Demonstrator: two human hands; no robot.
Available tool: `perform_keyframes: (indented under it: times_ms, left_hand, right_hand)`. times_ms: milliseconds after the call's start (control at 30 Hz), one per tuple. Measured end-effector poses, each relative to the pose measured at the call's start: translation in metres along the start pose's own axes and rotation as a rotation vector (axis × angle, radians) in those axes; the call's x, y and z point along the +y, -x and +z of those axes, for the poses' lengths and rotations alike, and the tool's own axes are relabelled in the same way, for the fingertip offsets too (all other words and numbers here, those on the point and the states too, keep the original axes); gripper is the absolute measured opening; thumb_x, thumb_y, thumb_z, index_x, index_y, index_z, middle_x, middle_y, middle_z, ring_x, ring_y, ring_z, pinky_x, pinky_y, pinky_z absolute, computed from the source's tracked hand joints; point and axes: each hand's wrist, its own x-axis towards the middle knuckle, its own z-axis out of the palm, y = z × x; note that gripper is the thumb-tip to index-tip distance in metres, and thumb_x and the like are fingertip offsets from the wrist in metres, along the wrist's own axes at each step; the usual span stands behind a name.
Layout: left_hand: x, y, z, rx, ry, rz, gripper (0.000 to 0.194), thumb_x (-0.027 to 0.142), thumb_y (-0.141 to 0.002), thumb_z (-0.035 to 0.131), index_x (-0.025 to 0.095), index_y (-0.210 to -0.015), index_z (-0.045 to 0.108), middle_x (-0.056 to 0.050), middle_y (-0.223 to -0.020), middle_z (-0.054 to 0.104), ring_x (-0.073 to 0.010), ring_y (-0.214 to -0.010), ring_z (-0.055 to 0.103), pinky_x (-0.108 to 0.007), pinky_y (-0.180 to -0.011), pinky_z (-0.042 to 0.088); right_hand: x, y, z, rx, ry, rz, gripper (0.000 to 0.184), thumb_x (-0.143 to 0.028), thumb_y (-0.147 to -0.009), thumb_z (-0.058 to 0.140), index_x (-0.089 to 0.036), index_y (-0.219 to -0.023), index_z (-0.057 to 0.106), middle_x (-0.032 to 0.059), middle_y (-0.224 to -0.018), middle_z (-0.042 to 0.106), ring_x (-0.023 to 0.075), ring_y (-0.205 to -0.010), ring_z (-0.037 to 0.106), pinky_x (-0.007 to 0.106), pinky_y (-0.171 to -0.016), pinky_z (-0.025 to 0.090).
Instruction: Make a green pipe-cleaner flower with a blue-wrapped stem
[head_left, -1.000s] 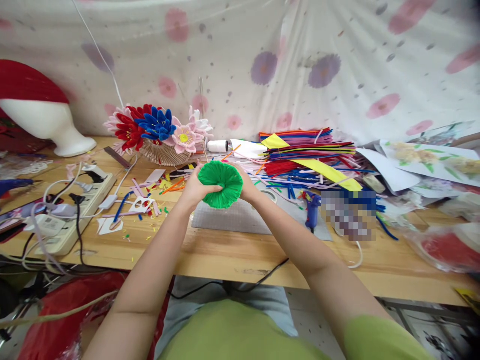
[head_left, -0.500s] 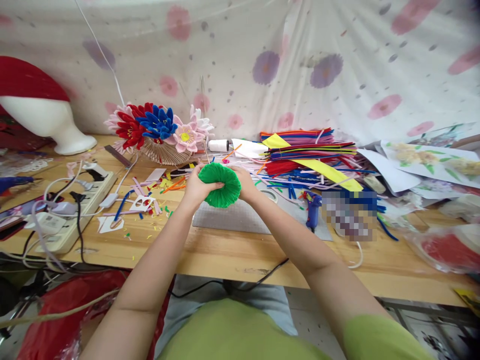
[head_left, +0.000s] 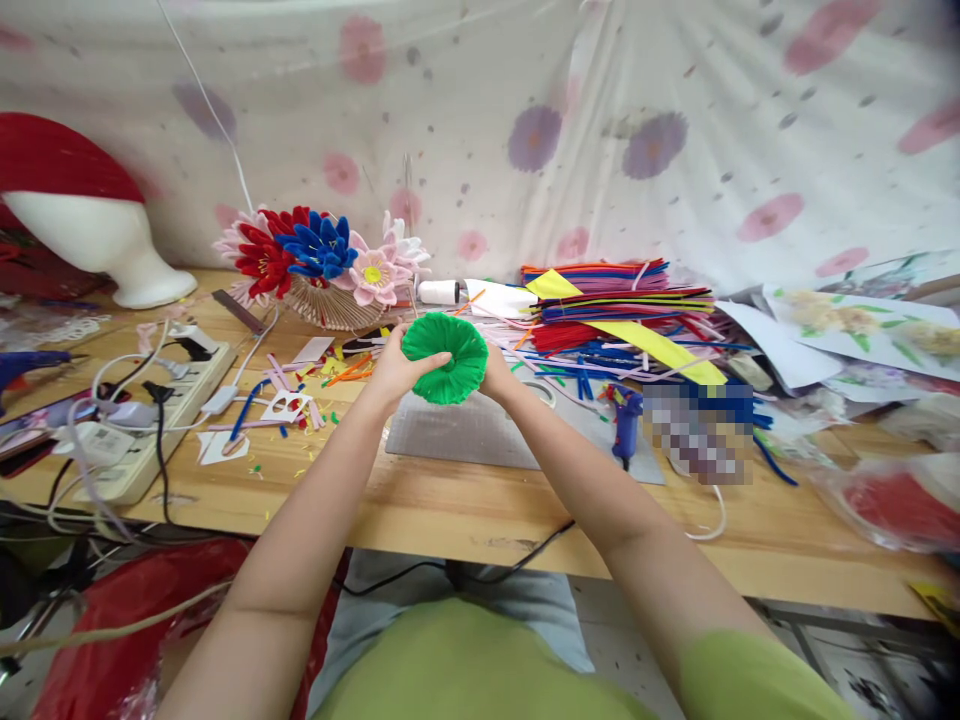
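Since half a second ago, the green disc (head_left: 459,376) has risen slightly and turned its round face more fully to the camera. It is one soft, fuzzy piece, its fine ridges fanning from a sunken centre to a wavy edge, held in the air over the grey mat (head_left: 450,440) on the table (head_left: 450,525). The left hand (head_left: 397,370) pinches it, thumb flat on the face near the centre, other fingers mostly hidden behind. The right hand (head_left: 496,376) is against the right edge; its fingers are hidden by the disc, so I cannot tell how they close.

Beyond, at left, one velvety red flower (head_left: 264,265), one blue flower (head_left: 321,246) and one pale pink flower (head_left: 373,273) with a yellow middle stand in front, with more pale petals around them, above a ribbed, fan-shaped tan base (head_left: 330,306). To the right lie straight fuzzy stems (head_left: 637,302) in bundles, too many to count, with two flat yellow strips (head_left: 660,350) among them. One blue plastic glue gun (head_left: 624,420) stands at the mat's right end.
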Motion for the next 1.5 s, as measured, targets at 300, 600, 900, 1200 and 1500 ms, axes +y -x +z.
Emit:
perform_keyframes:
  times_ms: [300, 600, 900, 1200, 1500]
  left_hand:
    - [-0.010, -0.007, 0.002, 0.126, -0.103, -0.047, 0.078, 0.019, -0.034, 0.083, 0.017, -0.102, 0.045, -0.008, -0.102, 0.057, -0.0222, -0.095, 0.057, -0.038, -0.084, 0.044]
    - [-0.002, -0.006, -0.015, 0.057, 0.316, -0.162, 0.044, 0.039, -0.059, 0.071, 0.020, -0.092, 0.050, -0.005, -0.090, 0.061, -0.0152, -0.085, 0.060, -0.032, -0.077, 0.047]
    - [-0.023, 0.002, -0.038, 0.425, 0.178, -0.124, 0.022, 0.026, -0.061, 0.064, 0.017, -0.078, 0.053, 0.001, -0.073, 0.054, -0.0072, -0.063, 0.049, -0.021, -0.062, 0.041]
    - [-0.013, 0.047, 0.006, 0.191, -0.288, 0.175, 0.016, 0.036, -0.069, 0.060, 0.020, -0.070, 0.061, 0.004, -0.052, 0.038, -0.0100, -0.051, 0.037, -0.023, -0.053, 0.029]
    - [-0.013, 0.028, 0.018, -0.037, 0.115, -0.353, 0.039, 0.056, -0.072, 0.050, 0.018, -0.062, 0.049, 0.008, -0.040, 0.024, -0.0045, -0.034, 0.016, -0.021, -0.039, 0.009]
  right_hand:
    - [-0.007, 0.004, -0.007, -0.044, 0.028, -0.003, 0.043, -0.036, -0.076, 0.053, -0.021, -0.117, 0.057, 0.0052, -0.118, 0.059, 0.0239, -0.108, 0.054, 0.034, -0.089, 0.043]
    - [-0.003, 0.000, -0.024, -0.006, 0.191, 0.033, 0.020, -0.024, -0.077, 0.051, -0.016, -0.087, 0.067, 0.0099, -0.097, 0.066, 0.0235, -0.092, 0.058, 0.031, -0.076, 0.044]
    - [0.013, 0.000, -0.039, 0.066, 0.051, -0.072, 0.022, -0.020, -0.079, 0.048, -0.019, -0.083, 0.069, 0.0046, -0.085, 0.068, 0.0177, -0.083, 0.056, 0.027, -0.075, 0.039]
    - [0.030, 0.002, -0.031, 0.120, -0.403, -0.109, 0.022, -0.030, -0.077, 0.050, -0.020, -0.072, 0.068, 0.0011, -0.074, 0.064, 0.0150, -0.077, 0.055, 0.029, -0.076, 0.042]
    - [0.044, 0.003, -0.036, 0.236, -0.374, -0.079, 0.017, -0.025, -0.073, 0.052, -0.021, -0.069, 0.068, 0.0032, -0.080, 0.061, 0.0161, -0.086, 0.053, 0.031, -0.079, 0.043]
